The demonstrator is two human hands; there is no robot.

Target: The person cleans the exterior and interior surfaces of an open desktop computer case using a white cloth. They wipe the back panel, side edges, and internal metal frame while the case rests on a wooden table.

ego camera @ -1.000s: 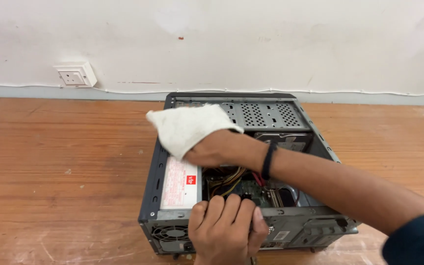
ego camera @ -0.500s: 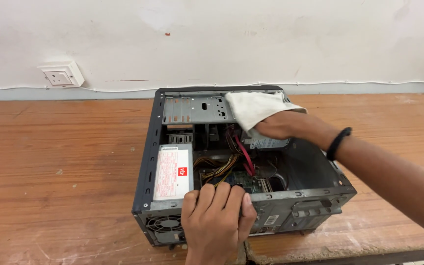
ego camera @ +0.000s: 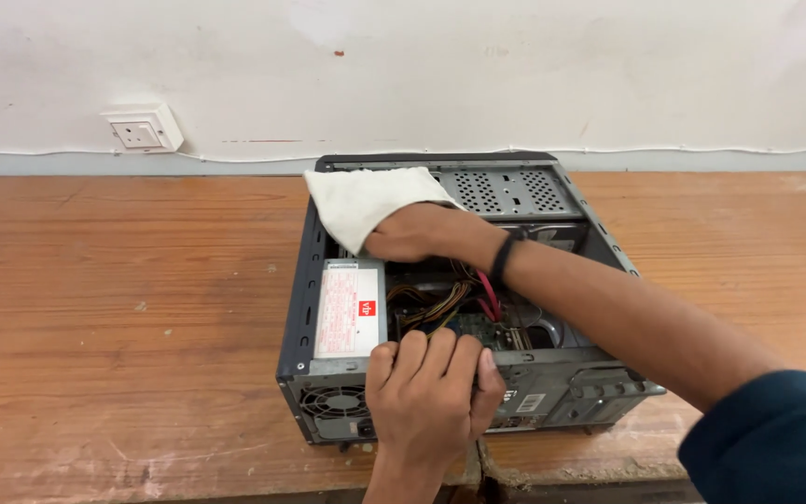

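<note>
Head view: a white cloth [ego camera: 366, 201] is pressed by the clenched right hand [ego camera: 412, 233] onto the far left corner of an open grey computer case [ego camera: 552, 373], which is steadied at its near rim by the gripping left hand [ego camera: 431, 392]. Wiping appears under way, with the power supply [ego camera: 352, 308] and tangled cables [ego camera: 440, 303] seemingly untouched. The case is set on a worn wooden table [ego camera: 123, 308], below a wall socket [ego camera: 142, 129].

Even, soft daylight (sharp throughout)

Single head view: from my head I look steeply down and forward, close over the case [ego camera: 552, 373] toward the wall [ego camera: 515, 65].
</note>
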